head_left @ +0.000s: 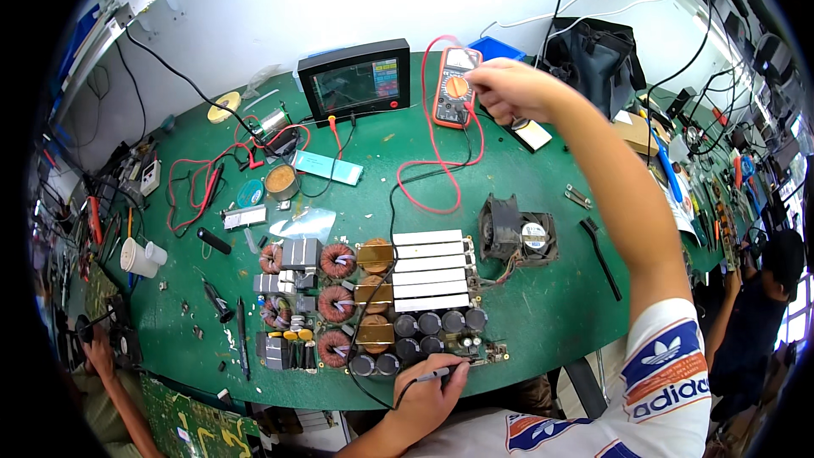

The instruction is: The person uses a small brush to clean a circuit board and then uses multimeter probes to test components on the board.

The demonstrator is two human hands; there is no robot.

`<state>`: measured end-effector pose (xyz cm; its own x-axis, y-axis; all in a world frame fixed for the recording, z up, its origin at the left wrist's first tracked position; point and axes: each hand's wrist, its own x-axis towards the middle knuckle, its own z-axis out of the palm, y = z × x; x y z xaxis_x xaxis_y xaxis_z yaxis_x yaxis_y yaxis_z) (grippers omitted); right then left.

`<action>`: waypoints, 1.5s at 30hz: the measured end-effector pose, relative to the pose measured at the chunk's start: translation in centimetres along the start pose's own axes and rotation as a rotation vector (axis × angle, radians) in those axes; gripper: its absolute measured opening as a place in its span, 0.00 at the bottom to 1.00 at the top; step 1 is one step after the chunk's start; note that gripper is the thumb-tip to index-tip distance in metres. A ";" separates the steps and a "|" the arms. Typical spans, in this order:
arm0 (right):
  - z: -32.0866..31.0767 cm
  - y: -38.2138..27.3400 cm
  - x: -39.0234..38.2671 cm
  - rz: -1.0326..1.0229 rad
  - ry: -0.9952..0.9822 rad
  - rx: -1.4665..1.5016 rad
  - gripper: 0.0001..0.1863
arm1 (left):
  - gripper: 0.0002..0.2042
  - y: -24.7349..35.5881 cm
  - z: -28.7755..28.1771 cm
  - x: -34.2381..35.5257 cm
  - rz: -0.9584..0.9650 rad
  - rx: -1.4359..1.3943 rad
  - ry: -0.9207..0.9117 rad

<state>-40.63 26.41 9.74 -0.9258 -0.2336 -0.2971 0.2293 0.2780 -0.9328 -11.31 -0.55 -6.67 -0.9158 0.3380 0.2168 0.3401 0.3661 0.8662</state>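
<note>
My left hand (pixel 428 399) is closed round a test probe (pixel 434 373) at the table's near edge, pen-fashion. Its tip points at the lower right corner of a power circuit board (pixel 432 305), close to small parts; whether it touches cannot be made out. The board carries copper coils, white bars and black capacitors. My right hand (pixel 513 92) reaches far forward, its fingers curled at the dial of an orange-red multimeter (pixel 452 106), which stands propped up. A red lead (pixel 434 131) and a black lead (pixel 394 229) run from the meter.
A black-framed screen device (pixel 356 85) stands left of the meter. A cooling fan (pixel 517 233) and black brush (pixel 602 259) lie right of the board. Solder tin (pixel 281 181), red leads (pixel 208 182) and tools lie left. Co-workers sit at both sides, one hand (pixel 100 354) showing left.
</note>
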 end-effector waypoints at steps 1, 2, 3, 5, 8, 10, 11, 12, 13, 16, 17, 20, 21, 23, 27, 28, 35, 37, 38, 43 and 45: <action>-0.7 -0.5 -3.3 -0.048 -0.152 0.169 0.17 | 0.07 0.1 0.3 0.1 0.003 -0.010 0.001; 0.7 -0.5 -6.3 -0.159 -0.085 0.185 0.19 | 0.07 0.0 0.2 -0.2 -0.029 0.010 0.001; 1.5 -0.3 -9.1 -0.242 -0.085 0.225 0.20 | 0.07 -0.2 0.1 -0.4 -0.026 0.008 0.012; 2.1 1.7 -14.2 -0.424 -0.122 0.240 0.23 | 0.07 -0.5 0.3 -0.4 -0.005 -0.021 0.024; 4.0 6.4 -21.1 -0.380 -0.006 0.225 0.33 | 0.06 -0.8 0.5 -0.8 -0.034 -0.046 0.040; 4.8 10.6 -23.8 -0.381 -0.119 0.406 0.34 | 0.06 -1.2 0.7 -1.0 -0.058 -0.044 0.035; 5.3 12.1 -25.1 -0.382 -0.107 0.481 0.33 | 0.06 -1.2 1.1 -0.8 -0.054 -0.063 0.029; 6.1 13.7 -25.7 -0.396 -0.130 0.586 0.32 | 0.06 -1.2 1.2 -0.9 -0.059 -0.065 0.029; 6.9 15.6 -26.2 -0.389 -0.117 0.694 0.30 | 0.06 -1.2 1.3 -0.8 -0.063 -0.069 0.031; 9.8 19.9 -26.8 -0.369 0.013 0.724 0.27 | 0.06 -1.4 1.4 -0.8 -0.054 -0.079 0.046; 10.7 20.6 -27.1 -0.295 0.059 0.729 0.27 | 0.06 -1.4 1.3 -0.9 -0.054 -0.084 0.052; 13.5 22.5 -26.4 -0.363 0.205 0.698 0.19 | 0.06 -1.3 1.2 -1.0 -0.051 -0.078 0.064; 14.2 23.5 -25.9 -0.418 0.283 0.598 0.15 | 0.06 -1.2 1.3 -0.9 -0.052 -0.086 0.071; 14.9 24.0 -25.7 -0.369 0.295 0.605 0.10 | 0.06 -1.2 1.4 -0.8 -0.056 -0.110 0.091; 15.6 24.2 -25.8 -0.365 0.289 0.561 0.07 | 0.05 -0.5 0.8 -0.8 -0.084 -0.048 -0.014; 15.6 24.4 -25.6 -0.376 0.287 0.524 0.07 | 0.05 -0.4 0.7 -0.7 -0.083 -0.046 -0.014; 16.7 24.4 -25.3 -0.343 0.361 0.418 0.05 | 0.05 -0.4 0.8 -0.7 -0.098 -0.053 -0.017; 16.8 24.3 -25.2 -0.341 0.376 0.390 0.05 | 0.05 -0.3 0.7 -0.7 -0.096 -0.049 -0.017; 16.7 24.2 -25.2 -0.336 0.376 0.363 0.06 | 0.05 -0.2 0.7 -0.6 -0.095 -0.048 -0.018; 16.5 24.5 -25.2 -0.328 0.384 0.303 0.07 | 0.04 -0.4 0.8 -0.6 -0.079 -0.048 -0.015; 16.5 24.5 -25.2 -0.335 0.381 0.271 0.06 | 0.04 -0.4 0.8 -0.7 -0.078 -0.052 -0.014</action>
<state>-6.72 23.71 -8.96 -0.9926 0.0984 0.0709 -0.0726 -0.0140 -0.9973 -10.69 -0.26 -7.56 -0.9360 0.3222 0.1414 0.2556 0.3462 0.9027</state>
